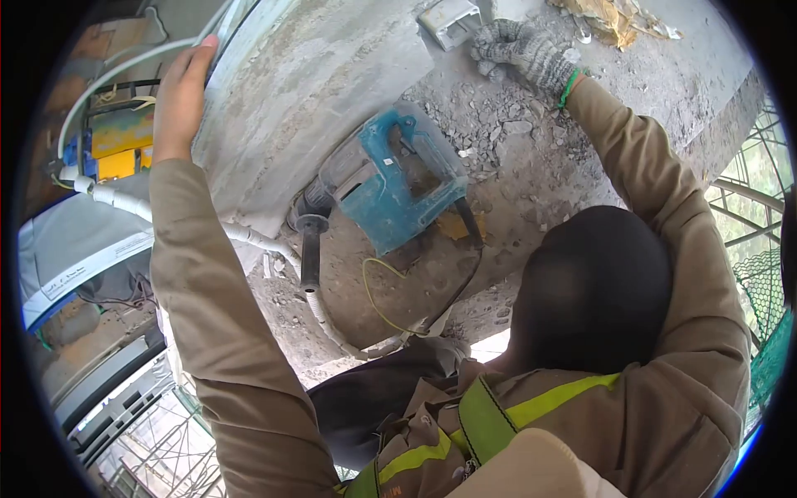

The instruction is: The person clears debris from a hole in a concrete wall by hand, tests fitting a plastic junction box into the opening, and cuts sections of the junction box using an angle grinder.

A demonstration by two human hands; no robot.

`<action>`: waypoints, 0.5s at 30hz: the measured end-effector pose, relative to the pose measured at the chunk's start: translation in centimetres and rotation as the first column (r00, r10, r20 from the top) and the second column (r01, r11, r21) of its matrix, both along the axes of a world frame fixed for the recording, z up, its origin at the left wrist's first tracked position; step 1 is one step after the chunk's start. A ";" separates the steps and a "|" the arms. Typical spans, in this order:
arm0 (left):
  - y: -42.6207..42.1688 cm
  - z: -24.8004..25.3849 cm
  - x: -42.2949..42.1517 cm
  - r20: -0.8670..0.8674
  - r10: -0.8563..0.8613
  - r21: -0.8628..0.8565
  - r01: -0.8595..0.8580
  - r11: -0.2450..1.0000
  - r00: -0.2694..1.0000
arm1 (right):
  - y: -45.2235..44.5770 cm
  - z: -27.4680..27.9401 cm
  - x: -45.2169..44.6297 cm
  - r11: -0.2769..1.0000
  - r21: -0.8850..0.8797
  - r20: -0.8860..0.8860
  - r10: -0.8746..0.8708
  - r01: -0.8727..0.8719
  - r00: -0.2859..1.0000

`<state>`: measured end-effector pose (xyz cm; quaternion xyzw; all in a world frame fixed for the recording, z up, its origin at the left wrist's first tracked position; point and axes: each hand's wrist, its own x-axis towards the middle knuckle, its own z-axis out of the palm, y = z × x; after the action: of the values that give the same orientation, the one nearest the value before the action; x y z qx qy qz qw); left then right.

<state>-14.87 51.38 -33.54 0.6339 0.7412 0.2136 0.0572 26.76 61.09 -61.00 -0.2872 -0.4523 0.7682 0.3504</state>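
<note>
My bare left hand rests against the edge of the concrete wall, its fingers stretched out along it. My right hand, in a grey knitted glove with a green cuff, is low over the rubble-strewn floor. Its fingers are curled, and anything inside them is hidden. Just beside those fingers sits a dusty pale box-like piece. Between my arms a blue demolition hammer lies on the floor, its side handle pointing towards me. Neither hand touches it.
Broken concrete covers the floor near the hammer. A white wrapped conduit and a thin yellow wire cross in front of me. Torn brown paper lies at the back. Green netting and metal bars border the right side.
</note>
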 end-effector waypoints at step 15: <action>-0.2 0.0 1.1 -0.021 0.072 -0.013 -0.072 0.997 0.997 | -0.8 2.7 0.3 0.991 0.135 0.249 -0.032 -0.002 0.968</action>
<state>-13.79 51.22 -33.50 0.6085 0.7655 0.2040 0.0459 27.05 60.31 -58.26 -0.3612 -0.5414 0.6910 0.3146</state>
